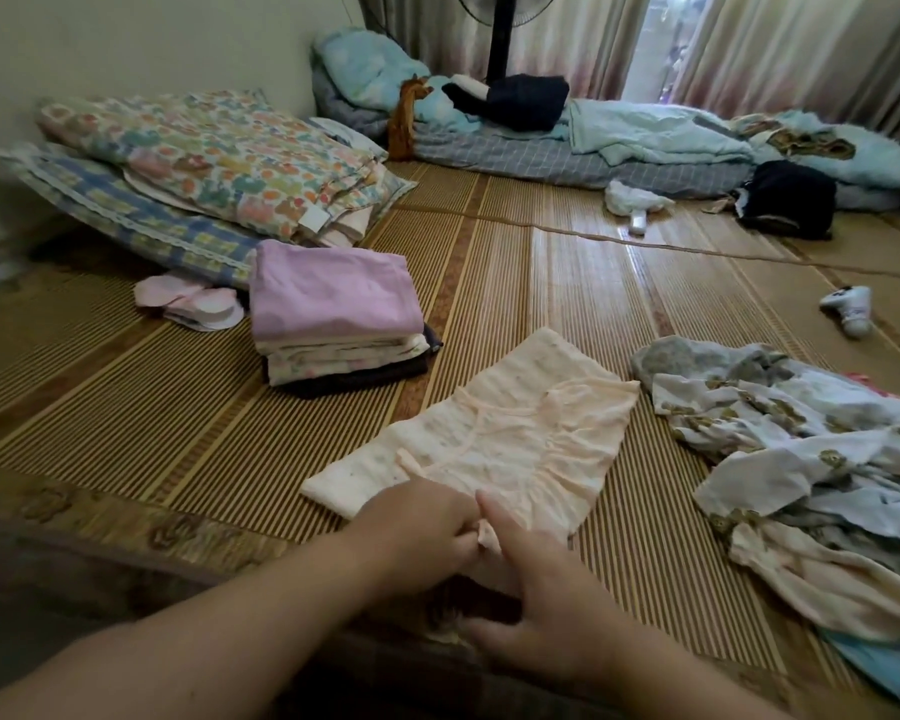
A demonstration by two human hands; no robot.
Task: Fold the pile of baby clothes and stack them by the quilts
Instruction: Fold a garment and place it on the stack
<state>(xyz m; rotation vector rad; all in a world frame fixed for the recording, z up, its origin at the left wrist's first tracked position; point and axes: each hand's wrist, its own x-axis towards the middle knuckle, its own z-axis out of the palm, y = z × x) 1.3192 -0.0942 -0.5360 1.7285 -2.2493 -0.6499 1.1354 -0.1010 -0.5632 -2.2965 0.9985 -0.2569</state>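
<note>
A pale peach baby garment (494, 433) lies spread flat on the woven mat in front of me. My left hand (422, 527) and my right hand (536, 579) meet at its near edge, and both pinch a small fold of the peach cloth between them. A stack of folded clothes (333, 324) with a lilac piece on top stands to the left, beside the folded floral quilts (214, 163). The unfolded pile of baby clothes (811, 475), white and grey with brown prints, lies to the right.
The woven bamboo mat (583, 283) covers the floor. Pink round pads (188, 304) lie by the quilts. Blue bedding (619, 137) and dark clothes run along the far side by a fan stand (505, 39). A white sock (848, 309) lies at right.
</note>
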